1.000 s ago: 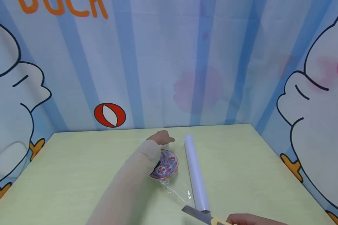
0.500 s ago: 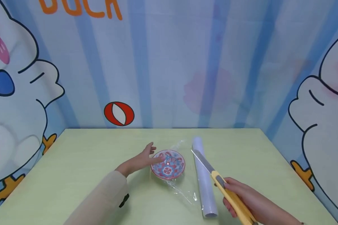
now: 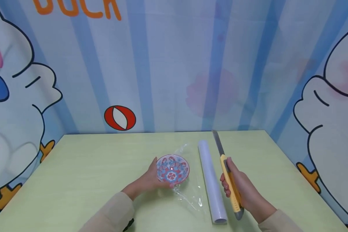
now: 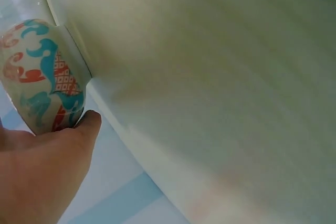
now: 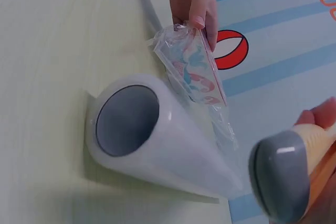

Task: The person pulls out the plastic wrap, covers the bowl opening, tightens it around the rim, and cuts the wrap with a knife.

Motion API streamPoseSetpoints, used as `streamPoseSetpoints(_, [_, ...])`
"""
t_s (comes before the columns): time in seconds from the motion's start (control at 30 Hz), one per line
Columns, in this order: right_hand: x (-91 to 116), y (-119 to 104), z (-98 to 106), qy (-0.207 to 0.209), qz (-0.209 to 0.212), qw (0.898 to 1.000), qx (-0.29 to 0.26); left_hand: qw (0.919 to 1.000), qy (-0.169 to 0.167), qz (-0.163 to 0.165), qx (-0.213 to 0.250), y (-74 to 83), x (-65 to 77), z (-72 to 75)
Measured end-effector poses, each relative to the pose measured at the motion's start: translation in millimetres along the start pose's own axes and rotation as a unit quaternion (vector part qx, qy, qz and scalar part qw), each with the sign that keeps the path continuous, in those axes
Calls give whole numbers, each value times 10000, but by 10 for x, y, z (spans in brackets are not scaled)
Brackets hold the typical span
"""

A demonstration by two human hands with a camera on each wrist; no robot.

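So, fingers first: a patterned bowl (image 3: 172, 169) is grasped at its side by the left hand (image 3: 150, 178), and a yellow cutter (image 3: 230, 182) is clasped in the right hand (image 3: 245, 187), blade out and pointed away. Taking the white roll (image 3: 212, 183) as the landmark, the bowl is held to its left and the cutter just to its right.

What's changed: half a second ago the blade was aimed across the roll, and now it's kept off to the roll's right. The bowl also looks more firmly gripped, so probably it's better steadied while the blade is out of the way. Some clear film (image 3: 191, 198) is spread between bowl and roll; whether it's joined to the roll can't be told.

Count: two hands, one bowl, one cutter, one roll, apparently one piece of film. Everything's set against a pale table (image 3: 104, 161), with a striped backdrop (image 3: 168, 64) hung beyond the roll.
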State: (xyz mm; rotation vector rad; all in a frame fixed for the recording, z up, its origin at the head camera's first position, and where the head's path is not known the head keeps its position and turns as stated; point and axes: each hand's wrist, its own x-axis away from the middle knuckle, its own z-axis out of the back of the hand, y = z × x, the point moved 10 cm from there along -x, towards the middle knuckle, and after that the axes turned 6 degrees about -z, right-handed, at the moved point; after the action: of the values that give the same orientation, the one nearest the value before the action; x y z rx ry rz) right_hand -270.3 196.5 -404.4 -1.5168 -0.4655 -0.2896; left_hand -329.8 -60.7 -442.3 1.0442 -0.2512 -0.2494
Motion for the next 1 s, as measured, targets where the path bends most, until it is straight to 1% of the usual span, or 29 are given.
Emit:
streamPoseSetpoints(0.07, [-33,-3,25,322,3,9995,14,9999,-70,-105,1,12,3,-14])
streamPoseSetpoints(0.13, [-52,-11,39,513,21,9987,57,9996,-159,-214,53,39,6,-34])
streamPoseSetpoints(0.23, [-60,-32,35,642,82,9978,165,9986,-274,-446,52,102,4,-54])
streamPoseSetpoints(0.4, [-49,-66,10,680,264,9970,253,9969,-365,-687,-119,176,-6,-54])
streamPoseSetpoints(0.53, [-42,-63,-4,651,326,9973,129,9968,-365,-696,-133,181,-2,-48])
streamPoseSetpoints(0.67, [-31,-70,-52,510,440,9977,-112,9965,-440,-694,-155,175,8,-50])
streamPoseSetpoints(0.77, [-9,-103,-105,408,660,9969,-102,9964,-506,-629,-269,159,13,-42])
streamPoseSetpoints(0.9, [29,-139,-159,394,921,9949,91,9968,-531,-478,-372,132,14,-24])
streamPoseSetpoints(1.0, [46,-130,-189,403,966,9942,228,9971,-541,-421,-340,119,16,-26])
